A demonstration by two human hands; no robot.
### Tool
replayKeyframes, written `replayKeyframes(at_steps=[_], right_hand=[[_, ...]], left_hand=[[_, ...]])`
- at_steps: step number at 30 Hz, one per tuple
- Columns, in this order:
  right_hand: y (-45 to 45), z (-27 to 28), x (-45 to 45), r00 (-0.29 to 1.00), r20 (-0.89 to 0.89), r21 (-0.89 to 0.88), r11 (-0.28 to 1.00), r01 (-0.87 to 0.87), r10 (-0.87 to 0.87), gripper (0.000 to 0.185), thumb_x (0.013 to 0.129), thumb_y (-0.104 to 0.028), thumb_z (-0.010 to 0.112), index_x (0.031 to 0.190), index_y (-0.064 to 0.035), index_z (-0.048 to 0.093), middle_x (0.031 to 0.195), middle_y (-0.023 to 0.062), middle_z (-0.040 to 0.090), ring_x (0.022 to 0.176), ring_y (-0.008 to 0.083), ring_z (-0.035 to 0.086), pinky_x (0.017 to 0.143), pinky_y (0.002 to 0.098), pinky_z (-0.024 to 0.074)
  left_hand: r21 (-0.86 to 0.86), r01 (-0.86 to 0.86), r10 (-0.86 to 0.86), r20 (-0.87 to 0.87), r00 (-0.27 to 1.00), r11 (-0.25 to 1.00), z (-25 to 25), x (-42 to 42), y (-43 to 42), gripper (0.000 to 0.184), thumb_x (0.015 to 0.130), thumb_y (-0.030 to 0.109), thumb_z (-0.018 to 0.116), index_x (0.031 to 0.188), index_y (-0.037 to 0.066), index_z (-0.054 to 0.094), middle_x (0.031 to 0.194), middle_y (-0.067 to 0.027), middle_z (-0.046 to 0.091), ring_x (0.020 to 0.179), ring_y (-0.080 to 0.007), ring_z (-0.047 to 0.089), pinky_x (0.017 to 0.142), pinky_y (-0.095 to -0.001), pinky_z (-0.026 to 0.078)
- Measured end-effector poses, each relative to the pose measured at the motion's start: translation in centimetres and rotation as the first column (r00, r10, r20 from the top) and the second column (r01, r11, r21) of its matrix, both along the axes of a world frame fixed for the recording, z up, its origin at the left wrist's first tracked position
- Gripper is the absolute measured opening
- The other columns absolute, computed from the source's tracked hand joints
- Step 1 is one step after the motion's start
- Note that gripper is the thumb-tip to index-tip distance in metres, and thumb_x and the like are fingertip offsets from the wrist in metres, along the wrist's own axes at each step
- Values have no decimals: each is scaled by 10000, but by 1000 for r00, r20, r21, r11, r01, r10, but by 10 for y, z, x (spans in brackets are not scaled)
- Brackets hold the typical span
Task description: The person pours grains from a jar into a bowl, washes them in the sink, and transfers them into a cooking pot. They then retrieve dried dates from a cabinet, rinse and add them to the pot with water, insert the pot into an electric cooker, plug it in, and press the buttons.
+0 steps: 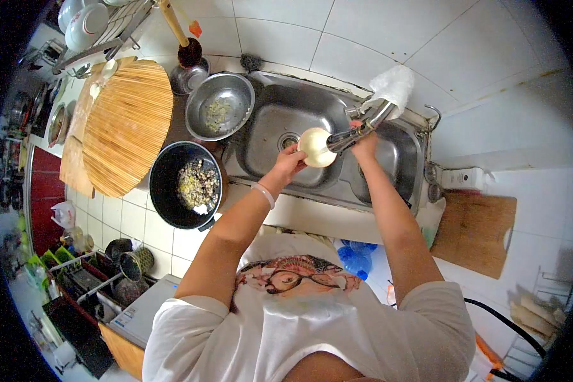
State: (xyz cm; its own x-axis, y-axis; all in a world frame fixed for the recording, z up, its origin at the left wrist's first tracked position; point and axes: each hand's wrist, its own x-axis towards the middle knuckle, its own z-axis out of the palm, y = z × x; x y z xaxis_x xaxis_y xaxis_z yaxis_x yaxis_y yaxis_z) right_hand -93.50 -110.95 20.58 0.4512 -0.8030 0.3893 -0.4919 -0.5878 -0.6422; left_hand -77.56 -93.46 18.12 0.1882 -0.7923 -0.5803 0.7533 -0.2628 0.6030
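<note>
My left hand [290, 162] grips the edge of a small cream bowl [317, 148]. The bowl is tilted under the spout of a metal faucet [356, 132], over the left basin of the steel sink [286, 108]. Up against the faucet is my right hand [364, 148]; the faucet hides most of its fingers, so its grip cannot be made out. Crumpled translucent plastic [390, 89] covers the top of the faucet.
A steel bowl [235, 89] with pale bits stands left of the sink. Nearer me is a black pot [165, 200] holding chopped food. A round slatted lid [130, 127] lies farther left. A wooden board [474, 232] is at the right.
</note>
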Motion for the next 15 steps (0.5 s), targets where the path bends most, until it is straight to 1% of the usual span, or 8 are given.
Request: replayKeyframes(at_steps=[1, 2, 4, 5, 6, 10, 13, 15], right_hand=[[-4, -7, -1, 1000, -2, -1, 1000, -1, 1, 142, 757, -101, 594, 895, -86, 626, 822, 60, 648, 758, 196, 620, 654, 327, 484], [-5, -7, 0, 979, 204, 238, 969, -63, 14, 158, 741, -113, 610, 896, -90, 624, 821, 67, 649, 766, 207, 624, 661, 330, 485], [-5, -5, -1, 917, 398, 444, 880, -169, -24, 177, 724, -126, 626, 898, -93, 622, 821, 73, 650, 774, 218, 628, 667, 332, 486], [2, 12, 1, 988, 154, 285, 958, -40, -5, 170, 720, -80, 611, 887, -88, 640, 834, 76, 655, 790, 214, 627, 699, 316, 483], [6, 22, 2, 995, -96, 87, 995, 47, -38, 178, 716, -35, 596, 876, -82, 657, 847, 79, 660, 806, 210, 627, 731, 301, 479], [-4, 0, 0, 987, -154, 97, 993, 67, -52, 202, 697, -16, 592, 871, -95, 656, 847, 75, 658, 810, 210, 626, 732, 303, 479], [-12, -12, -1, 999, -45, 55, 998, 27, -25, 245, 662, -2, 603, 874, -112, 655, 839, 75, 656, 814, 221, 628, 734, 312, 480], [1, 14, -1, 974, -218, 108, 990, 92, -66, 276, 621, 1, 635, 872, -113, 654, 823, 73, 656, 804, 219, 631, 731, 312, 483]], left_hand=[[-1, -1, 1, -2, 1000, 1000, -2, -1, 0, 393, 786, 68, 564, 1174, 88, 505, 1054, -52, 587, 920, -190, 583, 825, -334, 489], [21, 0, 0, 3, 1000, 1000, -1, -2, 1, 376, 779, 60, 556, 1152, 79, 513, 1031, -57, 587, 903, -193, 584, 807, -331, 496], [43, -1, 0, 8, 1000, 999, 0, -5, 2, 359, 772, 51, 548, 1129, 71, 522, 1008, -62, 588, 886, -197, 585, 789, -327, 504], [75, -23, 23, -1, 1000, 997, -2, -7, 3, 331, 765, 49, 544, 1095, 65, 531, 974, -65, 586, 863, -200, 584, 755, -320, 510], [108, -44, 45, -9, 999, 993, -5, -9, 3, 303, 759, 46, 539, 1062, 58, 540, 940, -69, 583, 839, -203, 583, 721, -313, 516], [177, -83, 82, 15, 997, 981, -23, -13, 2, 260, 756, 58, 548, 1016, 49, 539, 906, -78, 569, 805, -204, 577, 677, -305, 518], [141, -49, 50, -4, 999, 989, -28, -10, 4, 271, 753, 56, 551, 1023, 50, 534, 901, -78, 567, 789, -202, 575, 667, -310, 520], [207, -88, 84, 29, 996, 974, -24, -12, 7, 273, 756, 57, 551, 1028, 51, 538, 885, -75, 569, 773, -205, 576, 667, -317, 526]])
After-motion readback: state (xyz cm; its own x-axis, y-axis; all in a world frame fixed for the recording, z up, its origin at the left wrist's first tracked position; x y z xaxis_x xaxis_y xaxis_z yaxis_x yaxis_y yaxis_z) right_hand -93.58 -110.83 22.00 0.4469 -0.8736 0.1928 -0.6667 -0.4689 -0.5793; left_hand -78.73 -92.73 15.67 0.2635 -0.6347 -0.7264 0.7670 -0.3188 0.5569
